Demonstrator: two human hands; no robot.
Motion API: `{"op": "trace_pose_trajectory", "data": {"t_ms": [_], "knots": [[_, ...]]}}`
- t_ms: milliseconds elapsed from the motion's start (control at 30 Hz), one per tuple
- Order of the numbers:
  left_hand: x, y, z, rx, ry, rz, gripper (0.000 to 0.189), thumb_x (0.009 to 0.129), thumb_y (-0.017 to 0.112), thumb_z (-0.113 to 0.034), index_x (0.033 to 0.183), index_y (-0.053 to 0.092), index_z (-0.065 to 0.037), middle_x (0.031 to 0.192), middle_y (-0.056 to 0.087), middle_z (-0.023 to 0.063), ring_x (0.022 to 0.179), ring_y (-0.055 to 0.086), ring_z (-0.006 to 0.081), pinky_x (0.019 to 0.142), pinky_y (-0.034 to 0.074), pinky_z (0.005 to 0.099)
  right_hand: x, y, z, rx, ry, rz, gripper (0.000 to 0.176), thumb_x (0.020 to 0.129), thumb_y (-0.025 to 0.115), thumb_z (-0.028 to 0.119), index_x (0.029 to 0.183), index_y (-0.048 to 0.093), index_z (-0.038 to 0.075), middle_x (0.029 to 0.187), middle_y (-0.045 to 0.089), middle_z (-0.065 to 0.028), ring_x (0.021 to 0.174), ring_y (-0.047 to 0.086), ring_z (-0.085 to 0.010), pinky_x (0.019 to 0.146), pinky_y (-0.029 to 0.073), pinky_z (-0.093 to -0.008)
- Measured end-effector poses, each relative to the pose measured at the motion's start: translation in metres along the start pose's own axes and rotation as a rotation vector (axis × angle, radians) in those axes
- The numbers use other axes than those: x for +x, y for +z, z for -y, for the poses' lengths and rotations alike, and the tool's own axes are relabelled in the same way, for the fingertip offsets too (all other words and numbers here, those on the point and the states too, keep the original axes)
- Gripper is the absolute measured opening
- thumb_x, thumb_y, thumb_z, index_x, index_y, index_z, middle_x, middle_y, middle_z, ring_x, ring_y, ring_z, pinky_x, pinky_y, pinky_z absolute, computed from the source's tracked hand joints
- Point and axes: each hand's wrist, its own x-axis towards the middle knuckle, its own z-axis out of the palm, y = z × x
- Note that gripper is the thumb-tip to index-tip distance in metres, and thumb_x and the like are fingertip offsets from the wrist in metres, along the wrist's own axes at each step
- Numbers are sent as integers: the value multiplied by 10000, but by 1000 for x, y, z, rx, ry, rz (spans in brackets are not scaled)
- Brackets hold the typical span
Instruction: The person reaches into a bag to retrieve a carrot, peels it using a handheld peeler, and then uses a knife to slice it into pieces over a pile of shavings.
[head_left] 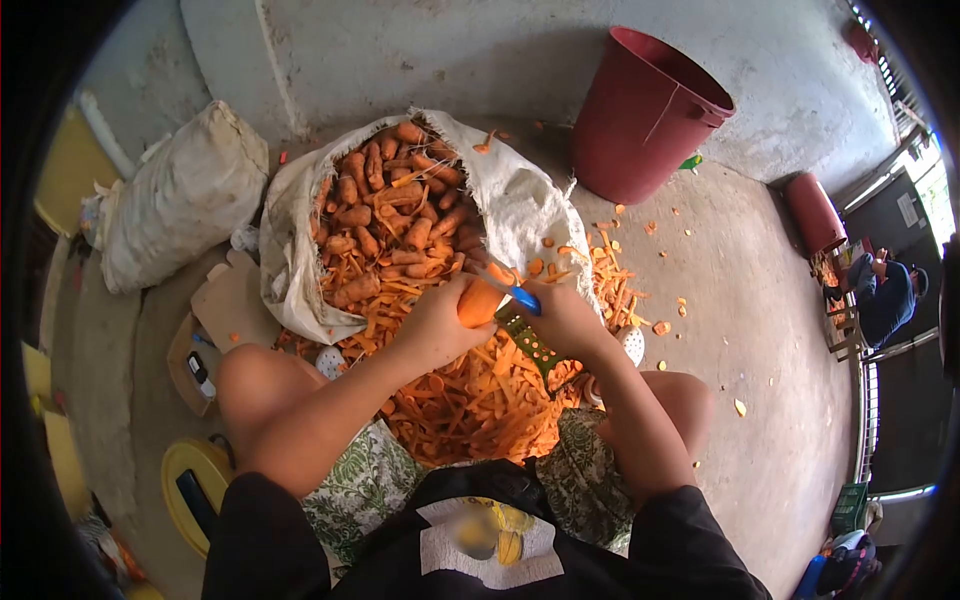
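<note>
Peeling above a heap of curled orange peelings [480, 405], the left hand [435, 325] clasps a smooth, tapered carrot [478, 303] while the right hand [562, 318] grips a blue-handled peeler [522, 298] against it, likely needing a turn to fresh skin next; beyond lie a coarse sack [520, 200] of carrots [385, 215] and a red bucket [645, 115].
</note>
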Motion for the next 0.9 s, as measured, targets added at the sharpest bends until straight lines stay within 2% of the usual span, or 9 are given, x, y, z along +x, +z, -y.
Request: {"op": "trace_pose_trajectory", "data": {"t_ms": [300,367,433,500,633,733,767,867,900], "knots": [[-3,-12,-4,59,193,56,470,633,687,-168,1050,498,-60,834,592,122,732,595,260,644,463,333,5,11,-18,28,-108,-65,133,714,529,111,804,573,23,661,563,-199,644,556,-357,585,421,-413],[-6,-15,-11,73,158,73,457,633,690,-150,1043,506,-66,840,590,101,736,596,236,651,460,311,12,22,-29,87,43,-46,159,741,516,148,799,584,17,695,584,-200,666,570,-352,607,439,-402],[-14,-14,-25,241,682,281,459,622,699,-155,1036,507,-105,874,588,65,785,591,229,673,462,334,33,33,-82,-17,251,-16,194,758,510,180,792,591,7,722,595,-197,679,578,-343,625,449,-394],[-16,-9,-34,182,720,239,460,613,710,-159,1023,504,-117,893,584,54,819,579,233,706,453,348,43,47,-112,-110,470,10,233,775,504,212,785,597,-2,750,607,-194,693,586,-334,643,458,-386],[-11,-11,-19,-38,581,169,438,626,718,-83,994,485,-122,994,545,54,942,524,260,819,398,366,32,49,-58,330,379,207,269,785,535,228,903,594,-5,806,629,-147,725,605,-250,647,463,-356],[-7,6,-9,-256,523,131,413,672,687,-18,1014,471,-100,1040,506,65,963,502,235,832,392,344,26,102,-53,394,-31,179,311,738,596,218,986,562,34,919,599,-105,849,561,-202,745,437,-327],[-7,10,-11,-371,412,120,416,672,692,-26,1015,467,-94,1035,507,71,965,502,221,832,396,333,15,100,-46,849,-320,148,328,761,579,221,1049,533,70,1008,550,-74,942,515,-161,805,415,-293],[-3,13,-10,-453,308,68,408,660,708,-31,1000,486,-72,1034,513,82,987,504,196,844,405,316,8,77,-7,1414,42,260,324,807,539,218,1100,488,89,1059,505,-46,1010,468,-123,841,393,-258],[-2,8,-13,-338,362,4,398,659,707,-29,996,500,-65,1031,518,82,992,506,196,854,406,321,9,73,-8,1398,99,162,285,848,495,206,1097,480,68,990,534,-35,911,511,-104,789,416,-242]]}}
